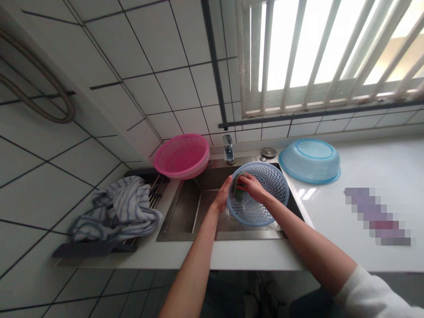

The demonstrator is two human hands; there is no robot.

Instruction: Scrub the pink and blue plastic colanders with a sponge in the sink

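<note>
Set into the white counter (367,161) is a steel sink (185,236), over which a pale blue basket (255,213) sits, its rim grasped by the left hand (224,194), while the half-curled right hand (251,185) holds a green cloth (238,194) inside.

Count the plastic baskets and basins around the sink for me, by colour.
Pink: 1 (pink basket, behind the sink's left side)
Blue: 2 (blue basket over the sink, upturned blue basin on the counter)
Total: 3
</note>
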